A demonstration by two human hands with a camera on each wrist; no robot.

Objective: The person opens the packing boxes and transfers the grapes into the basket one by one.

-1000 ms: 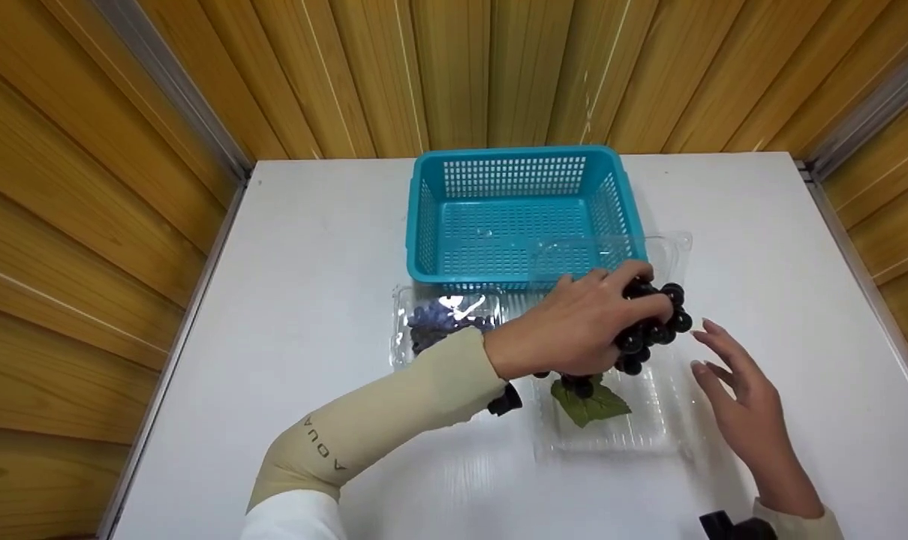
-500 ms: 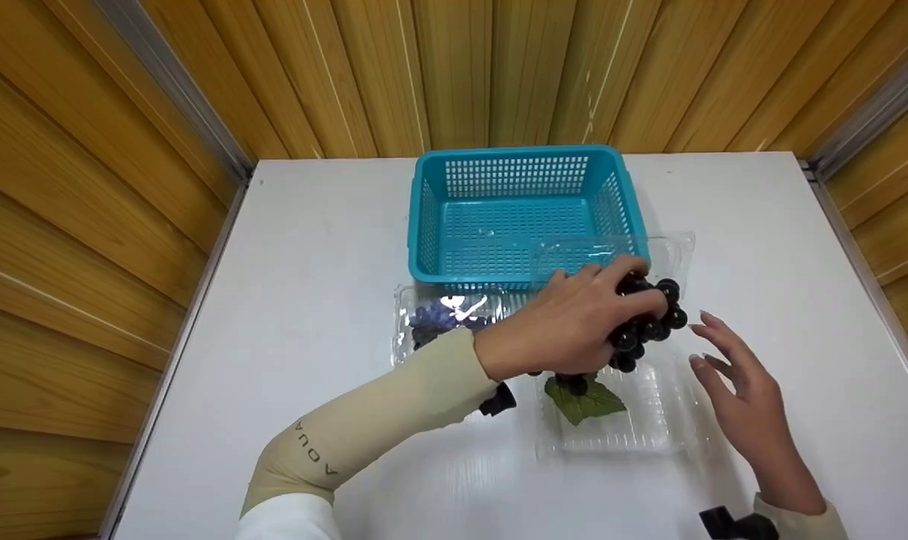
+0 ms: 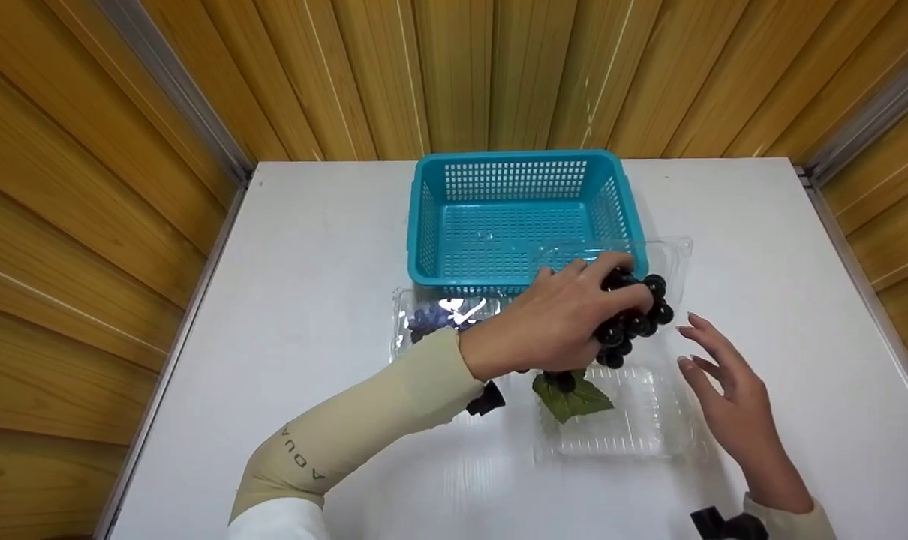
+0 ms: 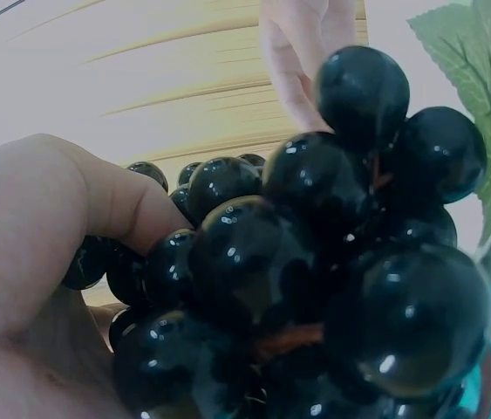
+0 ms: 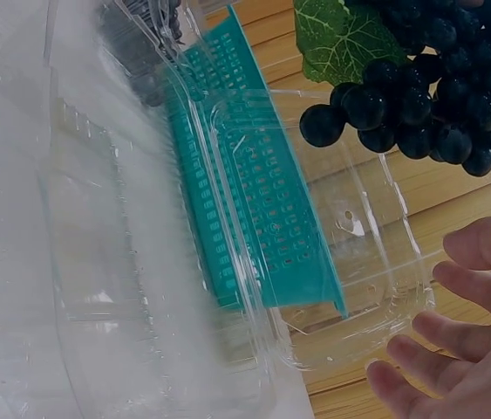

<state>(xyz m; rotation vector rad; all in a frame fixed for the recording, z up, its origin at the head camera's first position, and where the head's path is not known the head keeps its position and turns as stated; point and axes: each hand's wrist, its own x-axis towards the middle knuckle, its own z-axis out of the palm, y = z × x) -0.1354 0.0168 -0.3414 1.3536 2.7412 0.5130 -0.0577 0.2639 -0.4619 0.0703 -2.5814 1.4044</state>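
Note:
My left hand [image 3: 551, 319] grips a bunch of shiny black grapes [image 3: 655, 309], holding it above a clear plastic clamshell box [image 3: 634, 416]. A green leaf [image 3: 572, 397] hangs from the bunch on the side toward me. Close up in the left wrist view, the thumb and fingers curl round the grapes [image 4: 254, 253]. To the right of the box is my right hand [image 3: 732, 397], its fingers loosely bent and apart from the bunch. The clamshell's raised lid [image 5: 376, 236] leans open at the back, overlapping the basket in the right wrist view.
A blue-green plastic basket [image 3: 518, 156] stands behind the box, with nothing visible inside. Left of the clamshell, a second clear box [image 3: 401, 322] with dark purple-black fruit sits on the white table [image 3: 311, 247], partly covered by my left arm. Wood-patterned walls [image 3: 499, 75] enclose the table.
My left hand has shifted a little to the left, carrying the grapes and leaf with it. The right hand has drifted slightly left too.

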